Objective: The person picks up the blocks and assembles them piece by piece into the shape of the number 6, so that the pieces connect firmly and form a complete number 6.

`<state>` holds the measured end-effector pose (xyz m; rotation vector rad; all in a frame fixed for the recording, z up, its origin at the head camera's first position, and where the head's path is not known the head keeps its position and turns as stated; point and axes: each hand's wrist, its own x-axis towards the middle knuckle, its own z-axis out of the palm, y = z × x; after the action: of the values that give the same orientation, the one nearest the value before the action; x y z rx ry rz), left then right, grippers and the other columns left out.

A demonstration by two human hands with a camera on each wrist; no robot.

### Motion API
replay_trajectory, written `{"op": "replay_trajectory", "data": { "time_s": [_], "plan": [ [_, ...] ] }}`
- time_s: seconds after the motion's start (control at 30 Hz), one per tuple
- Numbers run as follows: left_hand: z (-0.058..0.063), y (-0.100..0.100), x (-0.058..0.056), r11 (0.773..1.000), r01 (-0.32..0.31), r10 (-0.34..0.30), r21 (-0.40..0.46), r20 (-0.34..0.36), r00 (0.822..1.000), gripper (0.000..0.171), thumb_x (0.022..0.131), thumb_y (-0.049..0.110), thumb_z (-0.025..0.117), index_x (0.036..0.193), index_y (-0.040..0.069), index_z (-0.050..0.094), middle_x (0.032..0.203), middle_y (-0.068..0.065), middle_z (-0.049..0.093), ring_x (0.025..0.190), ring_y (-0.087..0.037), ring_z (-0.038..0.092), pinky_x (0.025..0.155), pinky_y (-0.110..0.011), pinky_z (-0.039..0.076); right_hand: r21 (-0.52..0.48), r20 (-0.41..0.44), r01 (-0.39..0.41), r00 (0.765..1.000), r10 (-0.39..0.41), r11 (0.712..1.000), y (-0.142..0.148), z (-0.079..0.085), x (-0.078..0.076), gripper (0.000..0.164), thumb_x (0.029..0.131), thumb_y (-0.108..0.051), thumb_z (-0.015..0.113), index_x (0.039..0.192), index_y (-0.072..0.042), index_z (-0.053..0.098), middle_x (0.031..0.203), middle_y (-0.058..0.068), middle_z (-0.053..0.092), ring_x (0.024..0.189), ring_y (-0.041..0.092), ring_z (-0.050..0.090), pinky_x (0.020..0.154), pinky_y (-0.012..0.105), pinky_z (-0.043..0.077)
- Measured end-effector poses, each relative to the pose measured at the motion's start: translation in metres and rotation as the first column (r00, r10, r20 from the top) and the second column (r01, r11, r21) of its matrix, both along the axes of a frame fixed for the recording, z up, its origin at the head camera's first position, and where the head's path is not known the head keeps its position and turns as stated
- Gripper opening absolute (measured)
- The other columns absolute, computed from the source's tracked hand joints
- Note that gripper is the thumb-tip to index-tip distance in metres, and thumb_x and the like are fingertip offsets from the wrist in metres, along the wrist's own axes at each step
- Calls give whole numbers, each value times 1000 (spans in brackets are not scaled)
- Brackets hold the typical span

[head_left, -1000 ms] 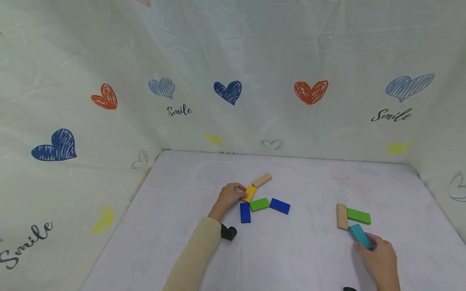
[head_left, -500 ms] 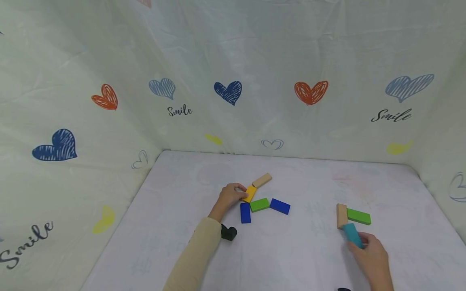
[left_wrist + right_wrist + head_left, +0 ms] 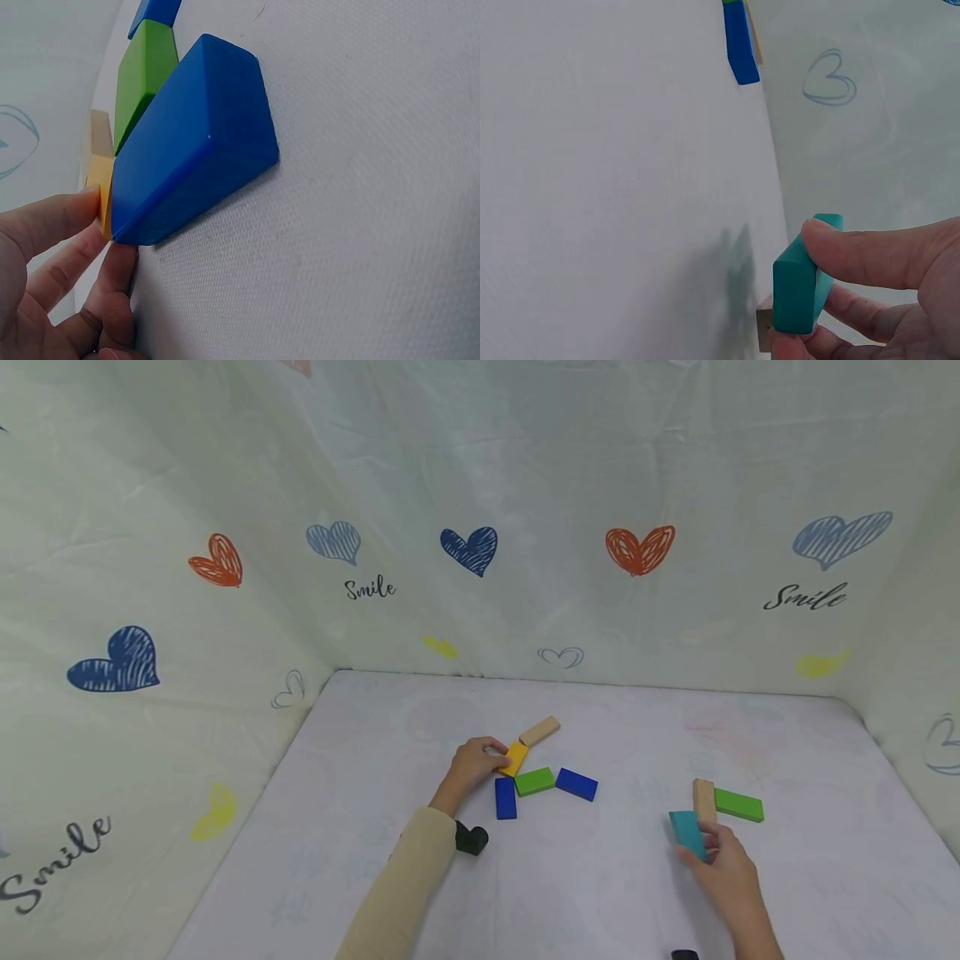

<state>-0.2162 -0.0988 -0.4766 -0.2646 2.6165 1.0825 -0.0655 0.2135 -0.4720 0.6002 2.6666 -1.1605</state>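
My left hand (image 3: 474,762) pinches a yellow block (image 3: 514,759) lying on the table, thumb on its near side. Touching that block's ends are a plain wood block (image 3: 540,731) and a dark blue block (image 3: 187,142), which fills much of the left wrist view. A green block (image 3: 535,782) runs right from there to a second blue block (image 3: 577,785). My right hand (image 3: 723,872) holds a teal block (image 3: 799,285) between thumb and fingers, its shadow falling on the table. Just behind it lie another wood block (image 3: 703,799) and another green block (image 3: 738,805).
A dark heart-shaped patch (image 3: 472,840) shows beside the left sleeve (image 3: 405,885). White cloth printed with hearts (image 3: 469,551) hangs behind the table (image 3: 600,893) and at both sides. A small dark object (image 3: 684,955) sits at the bottom edge near the right forearm.
My right hand has carried the teal block leftward, from below the right-hand green block to the left side of the wood block. The left hand and its blocks stay put.
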Motion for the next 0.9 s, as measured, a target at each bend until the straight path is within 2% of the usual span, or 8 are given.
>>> {"op": "replay_trajectory", "data": {
  "time_s": [0.13, 0.4, 0.6, 0.9],
  "plan": [
    [-1, 0, -1, 1000, 0, 0, -4, 2, 1000, 21, 81, 29, 71, 98, 16, 69, 95, -5, 62, 83, -20, 51, 73, -33, 41, 5, -38, -57, 998, 57, 998, -9, 0, -1, 70, 87, -24, 64, 138, 8, 28, 115, 32, 46, 100, 38, 50, 82, 46, 45],
    [-1, -1, -1, 1000, 10, -10, 3, -2, 1000, 22, 81, 29, 71, 98, 16, 69, 94, -5, 62, 82, -20, 50, 71, -32, 39, -8, -95, -145, 985, 144, 989, -27, -3, -6, 66, 85, -12, 63, 141, -1, 28, 106, 26, 50, 88, 27, 53, 69, 33, 45],
    [0, -1, -1, 1000, 12, -12, 2, -2, 1000, 22, 80, 28, 71, 98, 15, 69, 93, -5, 62, 81, -20, 50, 70, -31, 38, -19, -104, -166, 981, 163, 986, -38, -3, -10, 64, 84, -12, 63, 139, -5, 32, 106, 25, 51, 89, 27, 52, 69, 33, 45],
    [0, 0, 0, 1000, -1, 1, 2, 10, 1000, 22, 80, 29, 71, 98, 15, 69, 98, -6, 62, 85, -21, 50, 75, -35, 41, -61, -89, -159, 984, 154, 985, -51, -4, -17, 65, 82, -17, 67, 136, -3, 33, 101, 23, 55, 84, 25, 52, 67, 31, 43]
  ]
}}
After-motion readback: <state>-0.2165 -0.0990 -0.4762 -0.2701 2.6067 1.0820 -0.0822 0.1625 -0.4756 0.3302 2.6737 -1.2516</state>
